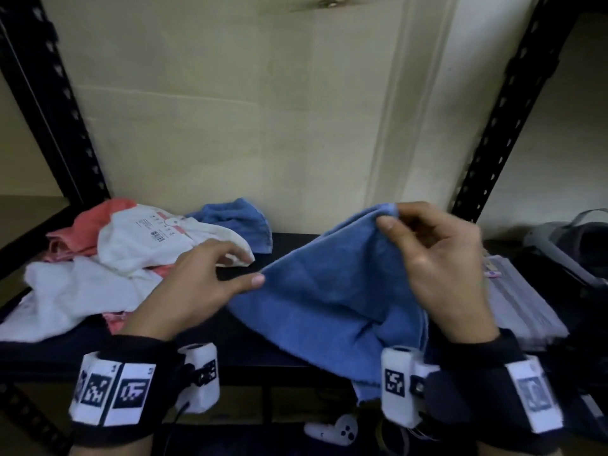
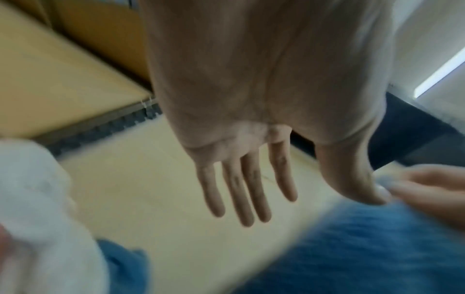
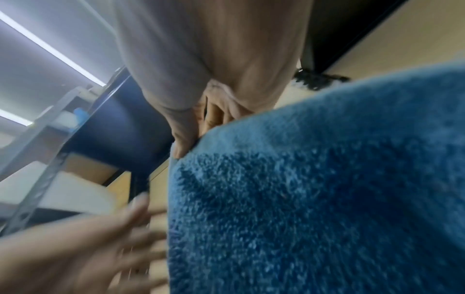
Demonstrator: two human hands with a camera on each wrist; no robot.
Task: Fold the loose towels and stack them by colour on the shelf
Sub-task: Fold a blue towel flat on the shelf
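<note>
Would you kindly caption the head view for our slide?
Right hand lifts a blue towel while the open left hand reaches for its edge.

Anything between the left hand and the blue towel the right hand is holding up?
Nothing visible. The right hand pinches the blue towel at its raised top edge. The left hand is open, fingers straight, its thumb tip right at the towel's left corner. The white towels lie further left, out of the gap.
</note>
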